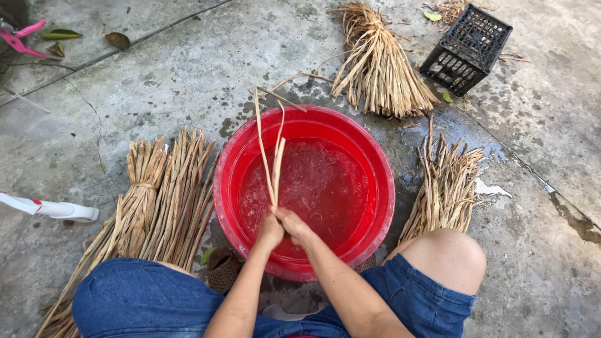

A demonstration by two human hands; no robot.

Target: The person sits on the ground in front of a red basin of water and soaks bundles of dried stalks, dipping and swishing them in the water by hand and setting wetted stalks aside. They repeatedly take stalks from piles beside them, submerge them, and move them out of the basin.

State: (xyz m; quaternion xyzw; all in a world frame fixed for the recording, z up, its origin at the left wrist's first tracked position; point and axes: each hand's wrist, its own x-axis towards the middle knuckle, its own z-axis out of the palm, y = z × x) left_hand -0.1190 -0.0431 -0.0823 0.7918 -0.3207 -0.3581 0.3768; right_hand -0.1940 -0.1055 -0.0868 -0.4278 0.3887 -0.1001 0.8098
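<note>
A red plastic basin (382, 181) of water sits on the concrete in front of me. Over its near side, my left hand (270, 230) and my right hand (293, 224) are pressed together, both gripping the lower end of a few long dried plant strips (274, 164). The strips rise from my fists and stick up past the basin's far rim, one of them bent over at the top. My forearms reach in from the bottom of the view between my knees.
Tied bundles of dried stalks lie left of the basin (159, 200), right of it (446, 188) and behind it (379, 66). A black plastic crate (466, 49) stands at the back right. A white object (53, 208) lies at the left, a pink tool (22, 36) at top left.
</note>
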